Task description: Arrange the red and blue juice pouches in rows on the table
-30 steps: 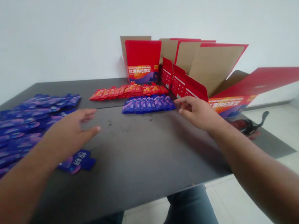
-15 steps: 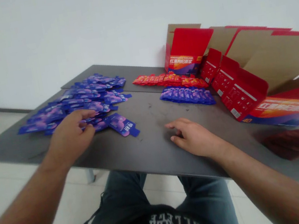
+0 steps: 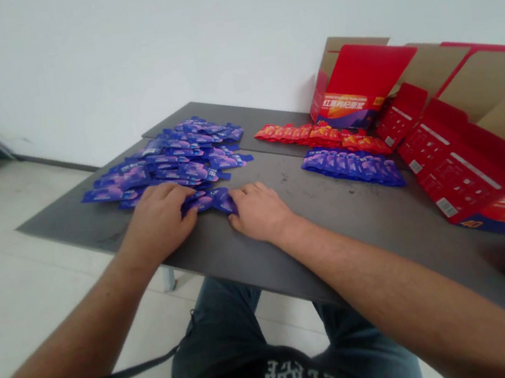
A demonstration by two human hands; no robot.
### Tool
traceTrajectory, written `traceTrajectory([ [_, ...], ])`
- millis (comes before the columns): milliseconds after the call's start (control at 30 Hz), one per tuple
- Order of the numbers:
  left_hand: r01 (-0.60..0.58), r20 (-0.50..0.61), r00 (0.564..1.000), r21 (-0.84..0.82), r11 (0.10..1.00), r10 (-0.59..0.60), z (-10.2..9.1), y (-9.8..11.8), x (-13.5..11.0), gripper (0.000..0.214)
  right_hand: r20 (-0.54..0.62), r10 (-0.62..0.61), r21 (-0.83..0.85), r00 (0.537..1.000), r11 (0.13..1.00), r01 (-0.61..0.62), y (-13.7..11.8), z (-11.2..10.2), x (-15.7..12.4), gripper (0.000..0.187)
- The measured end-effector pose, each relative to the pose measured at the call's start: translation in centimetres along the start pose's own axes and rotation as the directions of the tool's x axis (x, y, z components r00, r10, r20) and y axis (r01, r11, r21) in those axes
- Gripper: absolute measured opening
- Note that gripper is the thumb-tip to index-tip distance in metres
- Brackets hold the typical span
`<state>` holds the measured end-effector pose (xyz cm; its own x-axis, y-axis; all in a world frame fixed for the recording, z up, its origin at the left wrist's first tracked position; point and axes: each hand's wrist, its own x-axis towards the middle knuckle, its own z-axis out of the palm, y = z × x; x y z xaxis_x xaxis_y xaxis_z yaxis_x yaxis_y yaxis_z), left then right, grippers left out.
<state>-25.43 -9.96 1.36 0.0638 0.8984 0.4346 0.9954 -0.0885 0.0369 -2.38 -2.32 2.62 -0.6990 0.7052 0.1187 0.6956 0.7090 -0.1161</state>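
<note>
Purple-blue sachets lie in a loose pile [image 3: 168, 155] on the left half of the dark grey table. At the pile's near edge my left hand [image 3: 160, 218] has its thumb and fingers closed around the left end of a sachet. A purple-blue sachet [image 3: 222, 199] shows between my two hands. Its right end sits at the fingertips of my right hand [image 3: 260, 211], whose fingers are bent over it with the thumb below. Whether both hands grip one sachet or two overlapping ones, I cannot tell.
Farther right, a row of purple-blue sachets [image 3: 351, 166] lies in front of a row of red sachets [image 3: 316, 134]. Open red cartons [image 3: 451, 154] with brown insides stand along the table's right side. A dark strap [image 3: 132, 368] crosses my left forearm.
My right hand has moved left from the bare tabletop to the sachet at the pile's edge. My left hand has closed in there too. The view has turned left.
</note>
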Motion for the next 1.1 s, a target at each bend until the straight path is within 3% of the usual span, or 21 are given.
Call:
traceTrajectory([
  [133,-0.014,0.035,0.999,0.051,0.999,0.012,-0.4,-0.7,-1.2,0.042,0.056,-0.134,0.022,0.989,0.991,0.133,2.1,-0.7,-1.6,0.055],
  [333,0.001,0.049,0.999,0.091,0.996,-0.005,-0.2,-2.7,-2.1,0.043,0.109,-0.285,0.176,0.952,0.948,0.264,7.7,-2.2,-5.3,0.062],
  [500,-0.005,0.079,0.997,0.087,0.996,-0.002,-0.6,-3.9,-2.1,0.043,0.102,-0.237,0.127,0.966,0.966,0.223,12.8,-2.8,-8.7,0.068],
  [600,-0.040,0.072,0.997,0.130,0.991,0.031,-0.9,-4.5,-2.0,0.037,0.105,-0.177,0.102,0.979,0.981,0.166,13.8,-3.5,-9.7,0.073],
  [700,-0.105,0.061,0.994,0.209,0.972,0.095,-0.9,-4.9,-2.0,0.031,0.065,-0.219,0.124,0.973,0.970,0.210,11.7,-4.1,-8.8,0.067],
  [800,-0.132,0.045,0.991,0.246,0.960,0.125,-0.7,-4.8,-2.1,0.031,-0.003,-0.247,0.121,0.969,0.962,0.245,7.3,-3.7,-5.8,0.053],
  [933,-0.129,0.027,0.992,0.258,0.957,0.127,-0.5,-4.0,-2.3,0.033,-0.049,-0.281,-0.024,0.958,0.960,0.280,1.9,-1.5,-0.5,0.036],
  [1100,-0.157,0.000,0.987,0.232,0.960,0.161,-0.2,-3.2,-2.4,0.031,-0.038,-0.318,-0.178,0.947,0.935,0.307,-1.1,0.9,4.2,0.027],
])
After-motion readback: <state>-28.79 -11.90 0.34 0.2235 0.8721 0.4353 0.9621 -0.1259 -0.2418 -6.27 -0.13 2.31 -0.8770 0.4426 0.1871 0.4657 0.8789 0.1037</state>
